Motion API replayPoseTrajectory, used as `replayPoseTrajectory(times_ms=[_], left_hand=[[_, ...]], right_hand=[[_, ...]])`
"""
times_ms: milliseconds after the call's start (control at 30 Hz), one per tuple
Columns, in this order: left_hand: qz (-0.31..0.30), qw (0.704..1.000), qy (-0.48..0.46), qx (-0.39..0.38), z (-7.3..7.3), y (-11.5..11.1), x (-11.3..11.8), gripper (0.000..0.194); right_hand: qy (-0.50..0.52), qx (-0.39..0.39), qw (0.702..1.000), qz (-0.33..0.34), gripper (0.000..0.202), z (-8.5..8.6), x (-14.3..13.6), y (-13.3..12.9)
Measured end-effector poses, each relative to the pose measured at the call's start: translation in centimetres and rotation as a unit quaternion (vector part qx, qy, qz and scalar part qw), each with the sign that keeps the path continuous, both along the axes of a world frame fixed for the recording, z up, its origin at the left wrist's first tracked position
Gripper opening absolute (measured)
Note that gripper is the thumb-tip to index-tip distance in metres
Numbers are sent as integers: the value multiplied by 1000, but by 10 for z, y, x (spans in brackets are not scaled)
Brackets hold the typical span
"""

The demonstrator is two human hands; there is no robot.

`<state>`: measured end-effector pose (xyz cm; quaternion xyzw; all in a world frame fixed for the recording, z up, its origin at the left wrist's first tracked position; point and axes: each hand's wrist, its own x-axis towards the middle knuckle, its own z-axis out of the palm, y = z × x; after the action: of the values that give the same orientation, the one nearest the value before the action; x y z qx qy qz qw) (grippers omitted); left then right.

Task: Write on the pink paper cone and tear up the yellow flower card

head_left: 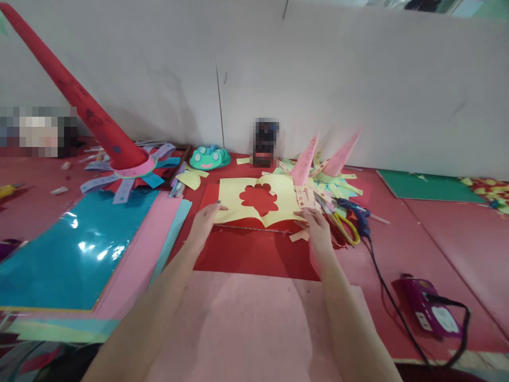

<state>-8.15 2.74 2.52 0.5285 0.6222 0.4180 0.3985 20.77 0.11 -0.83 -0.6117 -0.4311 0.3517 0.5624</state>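
Note:
Between my hands lies a pale yellow sheet of paper (233, 191), creased down the middle, with a flower-shaped opening cut through it. Red shows through that opening. My left hand (204, 220) grips the sheet's left lower corner, thumb and fingers closed on the edge. At the opposite corner, my right hand (317, 228) pinches the same sheet. Close beside the right hand are yellow-handled scissors (350, 229) and a dark blue glue gun (358, 215). Under the sheet is red paper (250, 254), with a pink sheet (254, 323) nearer to me.
At the left stands a tall red paper cone (95, 122) with paper strips around its base. A blue glossy sheet pack (87, 244) lies below it. Pink cones (306, 162) and scraps sit right of centre. A cord runs to a purple power box (431, 307); a green board (429, 187) lies beyond.

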Motion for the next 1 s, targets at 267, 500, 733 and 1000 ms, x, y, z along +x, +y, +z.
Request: replayPoseTrajectory(times_ms=[267, 500, 733, 1000], left_hand=[[-20, 928, 232, 290, 6, -9, 4, 32], [96, 779, 322, 529, -3, -14, -3, 30], [91, 764, 352, 533, -5, -13, -6, 39], [1, 911, 255, 324, -7, -3, 5, 39]], right_hand=[[-282, 162, 946, 2, 26, 30, -16, -11], [-388, 312, 859, -124, 23, 31, -24, -23], [-402, 310, 848, -155, 19, 27, -27, -24], [-257, 161, 951, -55, 37, 23, -27, -11]])
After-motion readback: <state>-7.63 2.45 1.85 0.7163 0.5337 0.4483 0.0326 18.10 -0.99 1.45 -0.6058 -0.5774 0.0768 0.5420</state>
